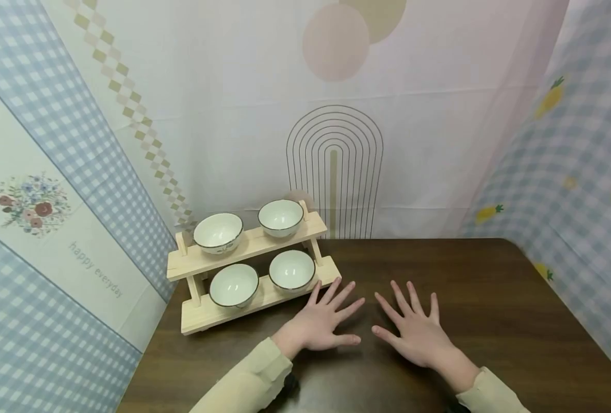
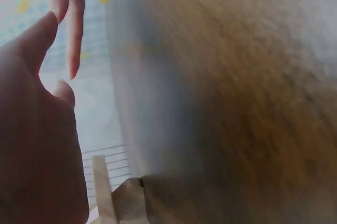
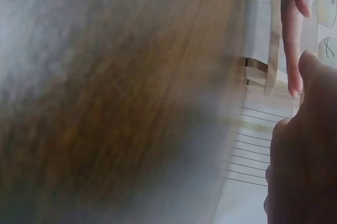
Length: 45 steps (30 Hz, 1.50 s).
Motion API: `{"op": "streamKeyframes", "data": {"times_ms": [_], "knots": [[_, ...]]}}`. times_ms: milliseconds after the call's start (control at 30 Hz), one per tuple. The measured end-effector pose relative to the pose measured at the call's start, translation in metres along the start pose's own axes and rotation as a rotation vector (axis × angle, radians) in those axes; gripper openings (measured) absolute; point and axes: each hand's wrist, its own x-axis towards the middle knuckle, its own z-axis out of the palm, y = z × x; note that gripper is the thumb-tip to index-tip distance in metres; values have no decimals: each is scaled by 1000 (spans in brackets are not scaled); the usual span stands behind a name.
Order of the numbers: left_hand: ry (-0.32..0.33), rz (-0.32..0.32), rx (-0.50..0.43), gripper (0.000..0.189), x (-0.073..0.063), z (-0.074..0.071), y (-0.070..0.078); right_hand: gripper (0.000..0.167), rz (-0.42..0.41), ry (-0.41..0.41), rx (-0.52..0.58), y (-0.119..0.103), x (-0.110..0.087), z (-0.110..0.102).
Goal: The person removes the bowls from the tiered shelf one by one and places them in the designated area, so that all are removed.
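Observation:
A two-tier light wooden rack (image 1: 194,317) stands on the left part of the dark table. Its upper shelf bears two white dark-rimmed bowls, an upper left bowl (image 1: 218,232) and an upper right bowl (image 1: 281,218). Below them sit a lower left bowl (image 1: 234,285) and a lower right bowl (image 1: 292,269). My left hand (image 1: 320,324), fingers spread and holding nothing, is just in front of the rack's right end. To its right my right hand (image 1: 420,337) is likewise spread, with nothing in it. A gap separates the two hands.
The brown wooden table (image 1: 470,287) extends right of the hands. A white printed cloth (image 1: 429,143) hangs behind it. Blue checked cloths hang on either side, the right cloth (image 1: 584,212) bearing pineapple prints and the left cloth (image 1: 104,172) a flower print.

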Motion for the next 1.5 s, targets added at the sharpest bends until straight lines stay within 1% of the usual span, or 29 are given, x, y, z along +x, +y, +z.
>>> {"op": "streamKeyframes", "data": {"times_ms": [67,133,167,233,267,367,433,467,567,633,667,733,767,833,867,900,933,967,1000,1067,1133,1167,1233,1333,1400,1500], "knots": [[10,36,-65,83,-6,-3,-4,78,-5,9,13,0,2,1],[33,79,-152,80,-17,-7,-9,76,-5,18,39,1,5,0],[51,97,-199,78,-23,-10,-12,74,-1,23,54,1,6,0],[108,122,-308,71,-39,-18,-18,73,9,37,90,1,8,-3],[146,127,-366,67,-49,-23,-23,72,14,43,113,1,9,-4],[295,105,-556,51,-82,-40,-38,69,35,55,196,-1,16,-10],[400,74,-681,41,-108,-53,-50,67,35,56,262,-4,24,-13],[451,51,-721,37,-122,-59,-57,66,34,52,295,-5,29,-14],[607,-36,-804,32,-167,-71,-81,63,40,42,398,-10,49,-9],[719,-131,-829,28,-196,-73,-97,61,55,46,475,-13,63,-2],[785,-184,-849,26,-209,-72,-105,61,77,51,518,-15,71,2],[917,-320,-899,21,-229,-65,-117,60,119,62,605,-21,86,9],[978,-402,-919,21,-237,-61,-123,60,142,63,644,-24,92,13],[1069,-564,-956,25,-250,-50,-133,59,189,77,720,-31,104,19],[1095,-642,-966,28,-254,-44,-138,59,210,80,761,-35,109,22],[1097,-714,-956,31,-258,-38,-143,59,226,81,802,-39,113,24],[1078,-777,-943,34,-261,-32,-147,59,244,81,846,-43,117,27],[1042,-835,-913,36,-264,-27,-151,59,258,83,888,-47,120,29],[989,-878,-873,37,-267,-22,-155,58,270,86,930,-51,123,31],[863,-928,-789,42,-267,-14,-160,57,292,88,994,-55,125,34],[747,-932,-755,47,-266,-8,-163,56,306,97,1031,-58,125,36],[709,-928,-760,49,-265,-6,-165,55,314,103,1040,-59,126,37],[657,-918,-818,53,-262,-2,-166,54,323,114,1043,-61,126,39],[637,-919,-943,56,-259,2,-167,53,325,119,1041,-63,127,39],[645,-923,-1004,57,-258,3,-168,53,320,117,1033,-63,128,39],[661,-904,-1074,61,-258,6,-168,53,320,107,1024,-63,128,39]]}}
